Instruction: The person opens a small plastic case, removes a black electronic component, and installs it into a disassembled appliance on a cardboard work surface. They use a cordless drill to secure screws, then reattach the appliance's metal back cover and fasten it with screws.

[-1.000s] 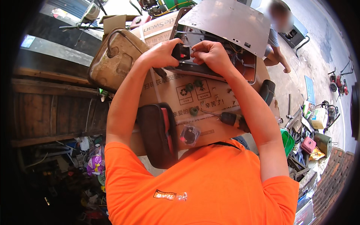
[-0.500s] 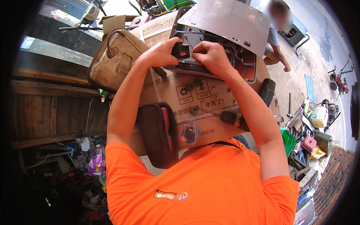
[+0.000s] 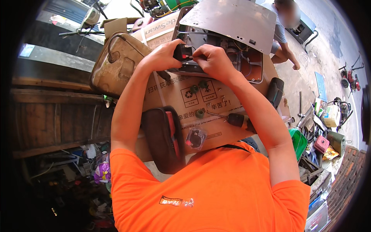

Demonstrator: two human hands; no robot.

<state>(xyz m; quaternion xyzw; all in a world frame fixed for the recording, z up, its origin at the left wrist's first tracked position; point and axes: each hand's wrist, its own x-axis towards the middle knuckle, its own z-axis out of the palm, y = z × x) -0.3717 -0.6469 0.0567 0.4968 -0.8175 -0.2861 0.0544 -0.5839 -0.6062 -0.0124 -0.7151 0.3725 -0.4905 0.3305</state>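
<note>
My left hand (image 3: pixel 164 57) grips a small black box-shaped part (image 3: pixel 183 52) with a red piece on its face, over the near edge of an opened appliance casing (image 3: pixel 198 68). Close beside it, my right hand (image 3: pixel 215 62) is closed in a pinch at the part's right side; what its fingertips hold is too small to make out. Parts and wires show inside the casing. A silver metal cover plate (image 3: pixel 228 24) lies tilted over its far side.
The casing rests on a cardboard box (image 3: pixel 170 94) with screws and green cylindrical pieces. Nearer lie a screwdriver-like power tool (image 3: pixel 236 120), a dark zip case (image 3: pixel 160 139) and a bagged black part (image 3: pixel 196 138). A rusty tank (image 3: pixel 125 65) stands left; a person (image 3: pixel 284 38) crouches far right.
Both hands stay at the black part. My right hand has shifted slightly left, bringing its fingertips closer to the part's face. The whole view has shifted a little.
</note>
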